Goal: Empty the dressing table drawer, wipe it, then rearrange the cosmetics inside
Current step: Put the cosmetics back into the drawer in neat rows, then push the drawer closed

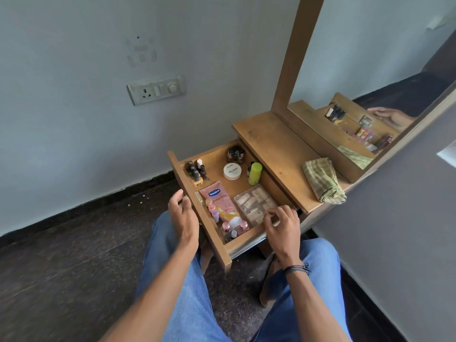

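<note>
The wooden drawer [190, 193] stands pulled out, holding cosmetics. Inside lie a pink Vaseline tube [218, 197], a clear plastic box [253, 202] of small pale items, a white nail polish remover jar [232, 171], a lime green stick [255, 173], several nail polish bottles [196, 170] at the back corner and small pink-capped bottles [234, 228] at the front. My left hand [183, 217] hovers at the drawer's front panel, fingers curled and holding nothing. My right hand [281, 224] rests on the near end of the clear box, fingertips touching it.
A folded green checked cloth [323, 181] lies on the dressing table top [276, 146]. A mirror [370, 70] rises behind it. My knees in blue jeans sit under the drawer. A wall socket [155, 90] is at the left; dark floor spreads below.
</note>
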Available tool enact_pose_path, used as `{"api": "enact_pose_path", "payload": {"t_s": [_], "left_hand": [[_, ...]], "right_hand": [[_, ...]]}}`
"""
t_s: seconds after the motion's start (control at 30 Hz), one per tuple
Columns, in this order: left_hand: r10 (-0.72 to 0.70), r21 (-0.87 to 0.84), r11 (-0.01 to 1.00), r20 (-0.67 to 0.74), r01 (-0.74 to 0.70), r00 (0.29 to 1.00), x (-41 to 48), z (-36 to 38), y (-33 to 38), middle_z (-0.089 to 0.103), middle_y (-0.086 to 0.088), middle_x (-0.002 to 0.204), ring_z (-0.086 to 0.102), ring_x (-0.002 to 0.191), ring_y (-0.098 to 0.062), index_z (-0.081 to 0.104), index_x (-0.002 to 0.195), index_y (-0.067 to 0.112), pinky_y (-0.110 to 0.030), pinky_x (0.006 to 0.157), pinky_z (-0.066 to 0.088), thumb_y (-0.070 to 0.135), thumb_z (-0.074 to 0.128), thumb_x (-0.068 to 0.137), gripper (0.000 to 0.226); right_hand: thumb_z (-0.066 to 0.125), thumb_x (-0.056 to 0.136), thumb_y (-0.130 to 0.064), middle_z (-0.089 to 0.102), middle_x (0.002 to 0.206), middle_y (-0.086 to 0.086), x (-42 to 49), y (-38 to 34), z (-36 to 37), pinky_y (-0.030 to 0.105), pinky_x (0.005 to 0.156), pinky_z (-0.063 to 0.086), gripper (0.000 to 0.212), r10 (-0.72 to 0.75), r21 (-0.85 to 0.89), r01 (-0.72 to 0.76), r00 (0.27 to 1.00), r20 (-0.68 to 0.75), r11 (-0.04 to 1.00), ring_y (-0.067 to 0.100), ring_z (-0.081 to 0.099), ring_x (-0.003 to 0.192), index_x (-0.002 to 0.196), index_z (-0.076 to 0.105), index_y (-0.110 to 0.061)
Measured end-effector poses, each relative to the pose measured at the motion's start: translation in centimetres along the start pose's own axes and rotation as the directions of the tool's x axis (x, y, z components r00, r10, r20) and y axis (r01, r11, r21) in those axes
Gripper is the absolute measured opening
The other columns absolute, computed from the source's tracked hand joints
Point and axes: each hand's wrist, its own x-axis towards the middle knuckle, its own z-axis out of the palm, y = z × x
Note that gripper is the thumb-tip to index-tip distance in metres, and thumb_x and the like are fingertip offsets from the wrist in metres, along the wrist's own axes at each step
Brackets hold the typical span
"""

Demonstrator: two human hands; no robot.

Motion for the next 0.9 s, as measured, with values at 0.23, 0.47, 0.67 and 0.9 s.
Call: {"api": "enact_pose_path", "payload": {"t_s": [0.23, 0.47, 0.67, 0.9], "left_hand": [[0.099, 0.114, 0.988, 0.035, -0.103, 0.994, -0.3, 0.5, 0.0, 0.047, -0.003, 0.147, 0.053, 0.126, -0.02, 0.049, 0.14, 0.025, -0.033, 0.093, 0.046, 0.027, 0.045, 0.106, 0.034], [0.122, 0.088, 0.988, 0.087, -0.13, 0.989, 0.1, 0.1, -0.6, 0.046, -0.002, 0.147, 0.051, 0.128, -0.018, 0.048, 0.144, 0.025, -0.038, 0.101, 0.046, 0.032, 0.043, 0.107, 0.037], [0.074, 0.012, 0.997, 0.169, -0.077, 0.983, 0.2, 0.1, -0.5, 0.046, 0.008, 0.142, 0.051, 0.127, -0.008, 0.05, 0.143, 0.03, -0.034, 0.104, 0.042, 0.038, 0.041, 0.108, 0.037], [0.067, 0.076, 0.992, 0.359, -0.101, 0.931, -0.5, 1.8, 0.7, 0.034, 0.011, 0.149, 0.04, 0.129, 0.001, 0.038, 0.154, 0.032, -0.027, 0.107, 0.031, 0.039, 0.036, 0.108, 0.046]], "right_hand": [[0.072, 0.091, -0.02, 0.059, 0.093, -0.005, -0.2, 0.0, 0.1, 0.039, 0.085, 0.047, 0.003, 0.004, -0.013, -0.004, 1.0, 0.011, 1.0, 0.017, 0.051, 0.091, 0.093, 0.072, -0.017], [0.067, 0.095, -0.033, 0.059, 0.099, -0.008, -0.4, -1.5, -0.5, 0.037, 0.086, 0.048, 0.015, 0.005, 0.124, -0.007, 1.0, 0.018, 0.992, 0.015, 0.05, 0.096, 0.096, 0.07, -0.019], [0.055, 0.095, -0.068, 0.053, 0.12, -0.014, -3.2, -7.3, -3.2, 0.023, 0.099, 0.037, 0.048, -0.268, 0.224, 0.223, 0.943, 0.196, 0.949, 0.01, 0.047, 0.114, 0.123, 0.064, -0.029], [0.067, 0.083, -0.049, 0.052, 0.131, -0.01, -3.4, -6.2, -2.8, 0.049, 0.118, 0.029, 0.054, -0.303, -0.029, 0.323, 0.911, 0.28, 0.946, 0.021, 0.046, 0.13, 0.135, 0.056, -0.035]]}}
